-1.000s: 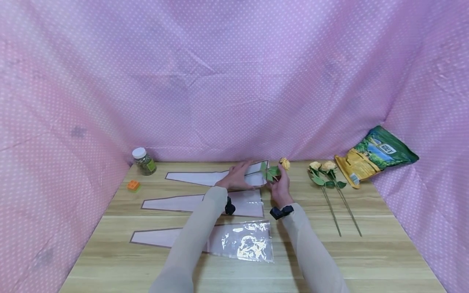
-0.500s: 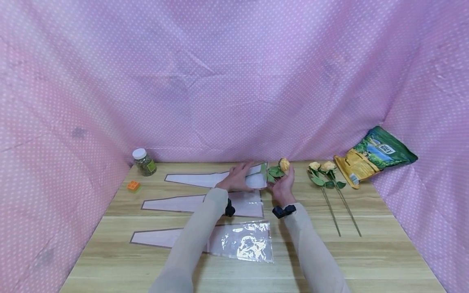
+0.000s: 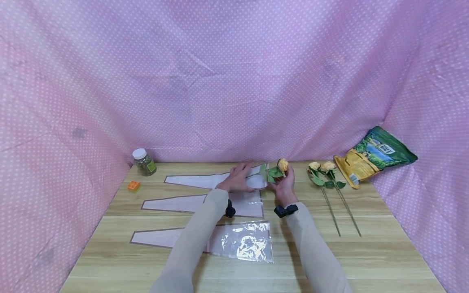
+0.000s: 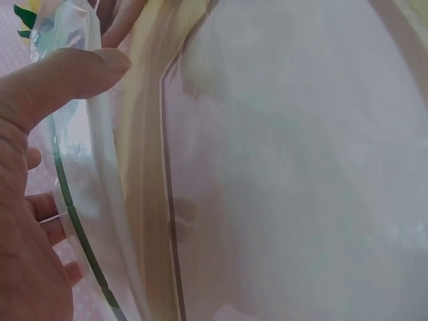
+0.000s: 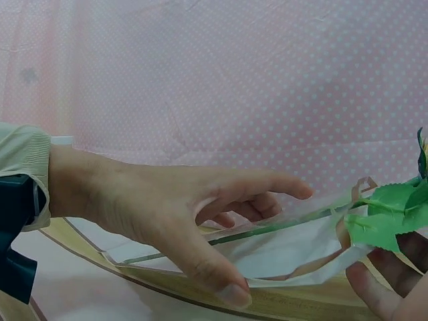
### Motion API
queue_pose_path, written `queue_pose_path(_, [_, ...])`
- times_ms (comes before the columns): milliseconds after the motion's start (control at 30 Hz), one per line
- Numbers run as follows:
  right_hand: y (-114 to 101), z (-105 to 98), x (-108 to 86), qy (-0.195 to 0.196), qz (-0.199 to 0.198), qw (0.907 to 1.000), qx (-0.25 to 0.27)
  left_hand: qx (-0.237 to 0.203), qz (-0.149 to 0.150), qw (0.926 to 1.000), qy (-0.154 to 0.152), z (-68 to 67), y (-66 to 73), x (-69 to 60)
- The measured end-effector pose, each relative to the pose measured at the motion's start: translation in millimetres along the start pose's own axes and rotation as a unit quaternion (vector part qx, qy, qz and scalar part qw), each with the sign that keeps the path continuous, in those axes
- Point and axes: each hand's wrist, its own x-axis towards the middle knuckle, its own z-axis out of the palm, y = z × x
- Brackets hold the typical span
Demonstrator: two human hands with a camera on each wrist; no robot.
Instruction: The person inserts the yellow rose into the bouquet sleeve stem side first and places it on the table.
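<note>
My left hand (image 3: 237,179) spans a clear flower sleeve (image 3: 214,179), thumb on the near edge and fingers on the far edge. The right wrist view shows the sleeve's mouth standing slightly open beyond that hand. Inside it runs the green stem (image 5: 261,231) of a yellow artificial rose (image 3: 282,165). The rose's head and green leaves (image 5: 384,217) stick out past the mouth. My right hand (image 3: 285,190) holds the rose from behind and below, near its head and leaves; its exact finger contact is partly hidden.
Two flat sleeves, one middle (image 3: 165,203) and one front (image 3: 242,242), lie nearer. Two roses (image 3: 327,166) lie at right, beside a green-yellow bag (image 3: 377,154). At left stand a white-capped jar (image 3: 144,162) and an orange-green toy block (image 3: 133,186). Pink dotted cloth (image 3: 234,101) encloses the table.
My right hand has shifted slightly right, its fingers now behind the rose's head. The rose has turned, and its head has lately moved a little left. My left hand has stayed nearly still.
</note>
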Motion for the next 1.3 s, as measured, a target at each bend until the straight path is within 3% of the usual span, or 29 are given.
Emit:
queue_pose_path(300, [2,0,-4.0,-0.035,-0.004,0.9992,-0.017,-0.017,-0.01,0.9998,0.001,-0.3,7.5,-1.6])
queue_pose_path(700, [8,0,-5.1,-0.057,-0.005,0.9972,-0.048,-0.014,0.005,0.9998,0.01,-0.5,8.8,-1.7])
queue_pose_path(900, [5,-1,-3.0,-0.046,-0.006,0.9989,-0.01,-0.009,0.003,0.9999,0.006,1.0,9.3,-2.2])
queue_pose_path(1100, [-3,-1,1.2,-0.001,-0.004,0.9993,0.037,0.024,0.008,0.9997,0.006,1.8,9.2,-2.0])
queue_pose_path(1300, [-7,2,-0.8,0.017,0.006,0.9996,0.022,0.038,0.003,0.9992,0.011,3.1,9.5,-0.8])
